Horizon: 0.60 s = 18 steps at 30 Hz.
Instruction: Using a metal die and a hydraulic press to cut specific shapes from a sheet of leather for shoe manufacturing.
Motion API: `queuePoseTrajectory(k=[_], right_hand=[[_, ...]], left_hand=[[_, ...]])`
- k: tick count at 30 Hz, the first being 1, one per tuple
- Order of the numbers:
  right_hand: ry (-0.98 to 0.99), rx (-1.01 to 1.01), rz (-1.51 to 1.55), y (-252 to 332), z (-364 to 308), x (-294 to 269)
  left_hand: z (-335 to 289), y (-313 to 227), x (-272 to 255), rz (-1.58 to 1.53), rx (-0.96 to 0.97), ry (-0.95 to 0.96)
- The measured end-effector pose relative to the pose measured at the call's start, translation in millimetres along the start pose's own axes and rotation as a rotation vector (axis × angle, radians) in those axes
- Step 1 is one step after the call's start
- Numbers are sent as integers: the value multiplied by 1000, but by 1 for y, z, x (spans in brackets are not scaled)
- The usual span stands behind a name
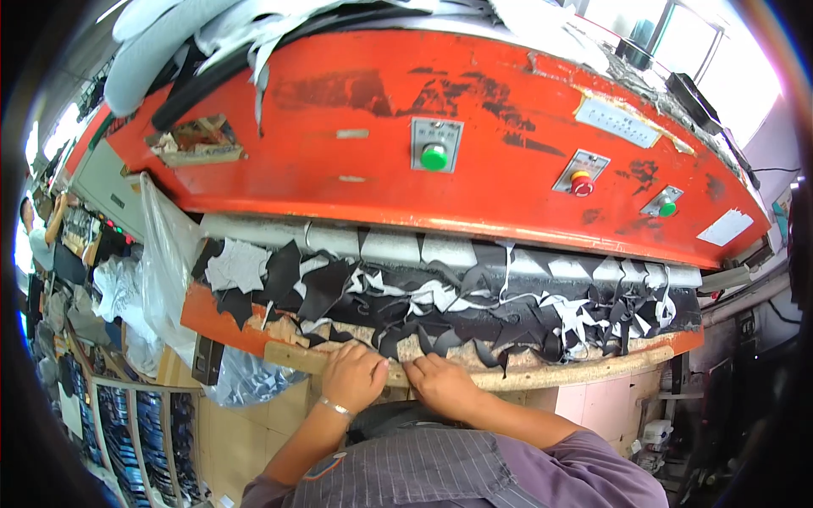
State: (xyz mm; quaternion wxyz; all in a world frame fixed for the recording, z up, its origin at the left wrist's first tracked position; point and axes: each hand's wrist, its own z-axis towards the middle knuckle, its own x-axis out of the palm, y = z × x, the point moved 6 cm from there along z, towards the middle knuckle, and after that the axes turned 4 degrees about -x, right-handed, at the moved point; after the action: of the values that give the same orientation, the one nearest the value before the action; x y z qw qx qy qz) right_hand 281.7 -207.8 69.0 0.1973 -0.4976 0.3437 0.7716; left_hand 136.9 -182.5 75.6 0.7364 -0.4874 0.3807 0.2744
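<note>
Both hands are at the wooden front rail [542, 378] of a large red press, close together. My left hand [351, 374], with a silver band at the wrist, is curled over the rail, thumb toward the right hand. Just right of it, my right hand [442, 387] is closed, its knuckles against the rail. What either hand holds, if anything, is hidden under the fingers. Beyond them, the press bed is covered with black scraps [445, 340] and white scraps [576, 320] of sheet material with cut-out edges. A grey-white piece [237, 266] and a black piece [327, 286] lie at the left.
The red press beam [356, 161] spans above the bed, carrying green buttons [434, 157] and a red stop button [582, 184]. White and dark material [190, 34] is piled on top. A clear plastic sheet [168, 262] hangs at the left, above a metal rack [135, 423]. Another person [41, 241] stands far left.
</note>
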Motion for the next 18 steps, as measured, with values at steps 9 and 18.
queuePoseTrajectory(k=[9, 18], right_hand=[[530, 122, 135, -34, 36, -6], [-40, 578, 4, -226, 219, -36]], left_hand=[[17, 15, 5, 33, -36, 71], [156, 93, 10, -922, -485, 294]])
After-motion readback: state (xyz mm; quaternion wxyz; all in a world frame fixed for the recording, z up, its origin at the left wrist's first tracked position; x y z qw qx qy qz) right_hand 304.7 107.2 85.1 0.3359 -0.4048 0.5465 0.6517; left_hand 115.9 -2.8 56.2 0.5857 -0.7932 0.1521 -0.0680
